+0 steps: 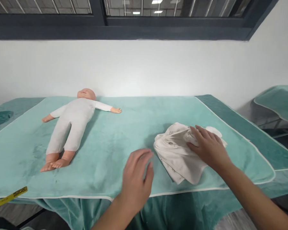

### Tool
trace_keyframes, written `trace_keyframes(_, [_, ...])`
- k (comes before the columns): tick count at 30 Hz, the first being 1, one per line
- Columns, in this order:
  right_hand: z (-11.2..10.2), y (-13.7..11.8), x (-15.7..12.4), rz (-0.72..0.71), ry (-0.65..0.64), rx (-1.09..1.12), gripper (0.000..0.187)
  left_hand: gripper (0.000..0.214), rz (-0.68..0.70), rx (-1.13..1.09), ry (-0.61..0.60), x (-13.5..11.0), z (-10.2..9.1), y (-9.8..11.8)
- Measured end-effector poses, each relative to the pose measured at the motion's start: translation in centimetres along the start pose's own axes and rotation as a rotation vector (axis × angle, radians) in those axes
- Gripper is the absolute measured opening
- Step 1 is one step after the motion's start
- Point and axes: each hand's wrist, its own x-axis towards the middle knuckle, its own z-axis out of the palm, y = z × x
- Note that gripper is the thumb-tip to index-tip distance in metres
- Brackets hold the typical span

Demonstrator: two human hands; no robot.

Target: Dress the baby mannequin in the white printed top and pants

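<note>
Teal towel (124,127) bears one doll (72,123), one white cloth (176,156) under right hand (210,148).

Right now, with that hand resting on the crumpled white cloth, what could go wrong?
The white cloth lies near the front edge of the teal towel. A pull by the right hand might drag it off. The towel hangs over the front, so the left hand, hovering beside the cloth, could snag and shift it, perhaps disturbing the doll.
</note>
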Motion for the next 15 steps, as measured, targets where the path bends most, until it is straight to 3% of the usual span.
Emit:
trace_keyframes(3, [0.6, 0.8, -1.2, 0.048, 0.029, 0.070, 0.047, 0.040, -0.143, 0.004, -0.147, 2.2, 3.8, -0.9])
trace_keyframes(7, [-1.0, 2.7, -2.1, 0.131, 0.149, 0.222, 0.043, 0.048, -0.253, 0.046, -0.334, 4.7, 7.3, -2.2])
trace_keyframes(12, [-2.5, 7.6, -2.7, 0.312, 0.399, 0.143, 0.043, 0.029, -0.252, 0.070, -0.338, 5.1, 7.7, -2.7])
trace_keyframes(13, [-2.2, 8.5, -2.8, 0.336, 0.386, 0.098, 0.043, 0.027, -0.251, 0.047, -0.318, 5.0, 7.6, -2.7])
trace_keyframes(15, [-0.8, 10.1, -3.1, 0.294, 0.241, 0.066, 0.043, 0.025, -0.275, -0.032, -0.276, 4.6, 7.4, -2.8])
